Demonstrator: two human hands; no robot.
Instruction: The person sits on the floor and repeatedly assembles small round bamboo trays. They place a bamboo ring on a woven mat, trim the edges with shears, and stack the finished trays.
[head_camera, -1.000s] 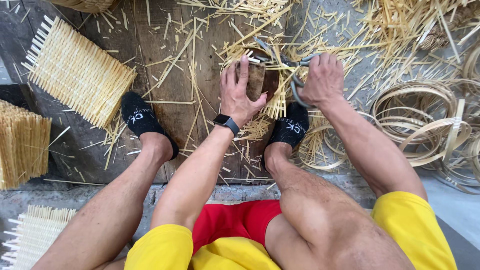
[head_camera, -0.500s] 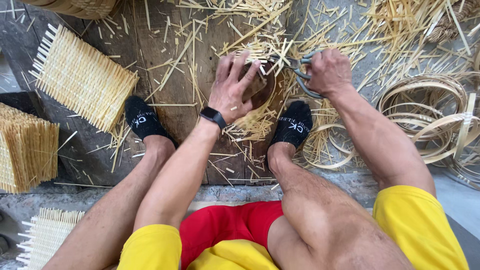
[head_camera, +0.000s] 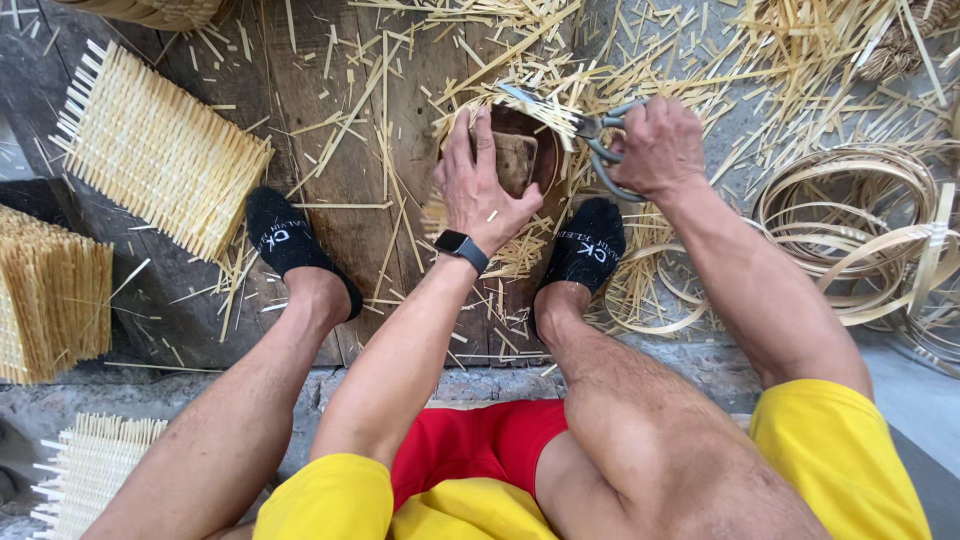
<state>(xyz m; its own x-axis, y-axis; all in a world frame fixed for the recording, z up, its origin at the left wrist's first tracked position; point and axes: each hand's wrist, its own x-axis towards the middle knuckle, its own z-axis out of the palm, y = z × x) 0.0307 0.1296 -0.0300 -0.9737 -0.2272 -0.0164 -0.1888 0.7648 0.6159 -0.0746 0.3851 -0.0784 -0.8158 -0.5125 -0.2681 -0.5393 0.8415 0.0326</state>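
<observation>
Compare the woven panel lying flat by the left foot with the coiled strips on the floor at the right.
The woven panel is a flat, tightly woven rectangle with stick ends poking out along its edges; the coiled strips are loose, unwoven round hoops. The panel lies on the dark wooden boards near the left foot, while the coils sit on grey floor beside the right arm. Neither hand touches either one. Both are the same pale straw colour.

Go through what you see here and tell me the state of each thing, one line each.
left hand: pressed flat on the round woven piece
round woven piece: on the board, partly covered
right hand: gripping the scissors
scissors: held, blades at the piece's rim
woven mat: lying flat, ends untrimmed
bamboo hoops: coiled loose on the floor
cut slivers: scattered over the board
</observation>
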